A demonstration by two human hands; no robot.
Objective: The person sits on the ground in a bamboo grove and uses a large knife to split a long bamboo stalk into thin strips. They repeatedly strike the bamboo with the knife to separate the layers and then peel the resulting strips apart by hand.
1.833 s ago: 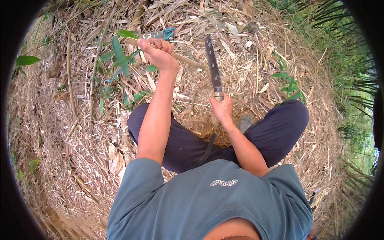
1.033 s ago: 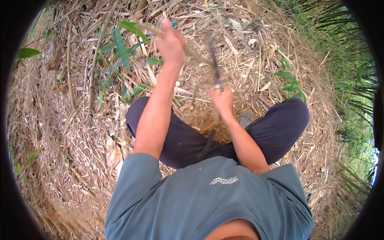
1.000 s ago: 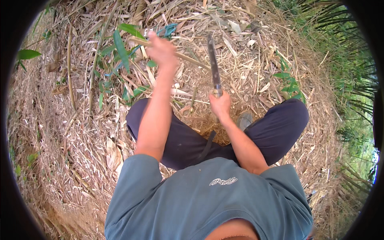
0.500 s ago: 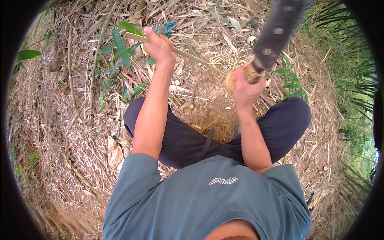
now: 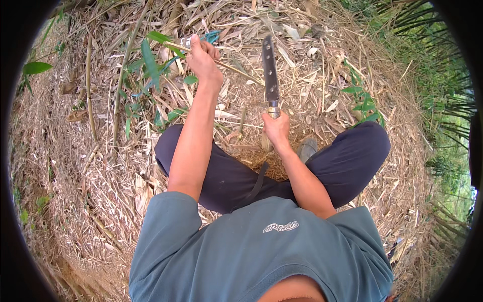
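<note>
My left hand [image 5: 205, 64] is closed around a thin pale bamboo stick [image 5: 235, 71], which slants down to the right from it. My right hand [image 5: 276, 129] grips the handle of a machete [image 5: 270, 70]. Its dark blade, marked with a row of pale spots, points away from me. The lower right end of the stick lies at the blade's left edge; whether they touch, I cannot tell. Part of the handle's butt shows below my right hand.
Dry bamboo leaves and shavings [image 5: 322, 108] cover the ground. Green leaves [image 5: 150, 59] and a blue-green bundle [image 5: 211, 36] lie near my left hand. A leafy sprig [image 5: 366, 103] grows beyond my right knee [image 5: 359, 151]. A short stub [image 5: 242, 121] stands between my arms.
The machete has swung down and left from the upper right, its blade now beside the stick's end. My left hand has shifted slightly right, still holding the stick.
</note>
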